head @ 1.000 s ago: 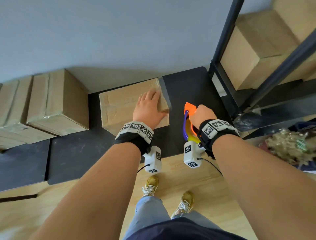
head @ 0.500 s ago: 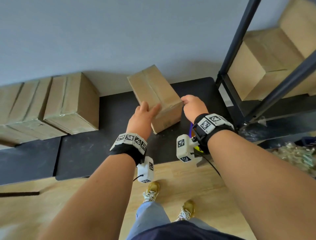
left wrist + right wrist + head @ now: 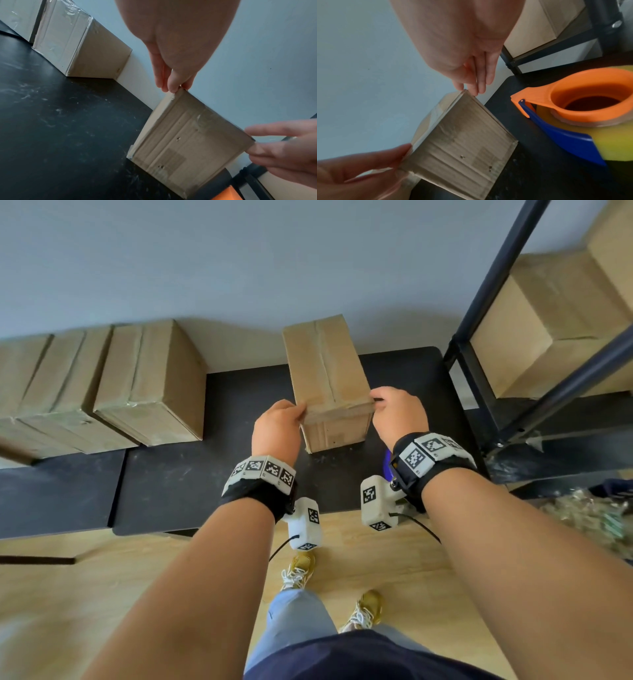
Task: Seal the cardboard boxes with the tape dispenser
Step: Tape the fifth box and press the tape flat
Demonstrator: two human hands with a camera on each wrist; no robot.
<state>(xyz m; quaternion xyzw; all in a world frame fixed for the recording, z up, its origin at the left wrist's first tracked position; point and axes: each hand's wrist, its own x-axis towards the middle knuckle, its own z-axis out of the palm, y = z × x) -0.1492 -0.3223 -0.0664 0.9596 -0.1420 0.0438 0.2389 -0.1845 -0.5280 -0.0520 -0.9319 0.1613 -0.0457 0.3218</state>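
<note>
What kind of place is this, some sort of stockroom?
Probably a small packing or storage area. Taped cardboard boxes line the wall, more boxes sit on a black metal rack, and a tape dispenser lies on the dark mat.

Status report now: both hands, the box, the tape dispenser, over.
Left hand and right hand grip cardboard box at near top corners. Tape dispenser set down on table, right of box. Nothing in the way.

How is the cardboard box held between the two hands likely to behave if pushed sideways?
The cardboard box looks narrow and elongated, so it would probably slide, or tip if pushed high on its long side. The left hand and right hand handle it at its upper corners only, so it is probably light. Its flat faces suggest stiffness.
</note>
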